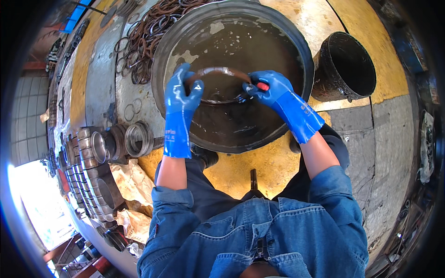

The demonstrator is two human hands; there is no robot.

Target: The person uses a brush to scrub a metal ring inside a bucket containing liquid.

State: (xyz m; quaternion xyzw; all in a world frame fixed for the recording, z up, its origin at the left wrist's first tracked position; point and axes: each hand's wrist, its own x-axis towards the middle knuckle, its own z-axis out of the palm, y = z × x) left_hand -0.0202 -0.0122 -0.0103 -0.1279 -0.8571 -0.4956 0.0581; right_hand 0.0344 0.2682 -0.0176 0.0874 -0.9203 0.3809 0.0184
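Both my hands wear long blue rubber gloves. My left hand (182, 91) is closed on the left side of a brown metal ring (220, 71), its thumb toward me. The ring is partly smeared by motion and is held tilted over dark, murky liquid (222, 123). My right hand (272, 88) grips a small tool with a red handle (263, 86) at the ring's right side. The tool's working end is hidden, so I cannot tell its kind. Beneath both hands stands a wide round dark tub (303, 51) with patches of foam on its liquid.
A dark, grimy bucket (323, 69) stands right of the tub. Many rusty rings (150, 34) lie heaped at its far left. Stacked metal cylinders (88, 153), ring coils (139, 139) and brown paper (132, 178) are at the left. My legs (206, 173) straddle the tub's near side.
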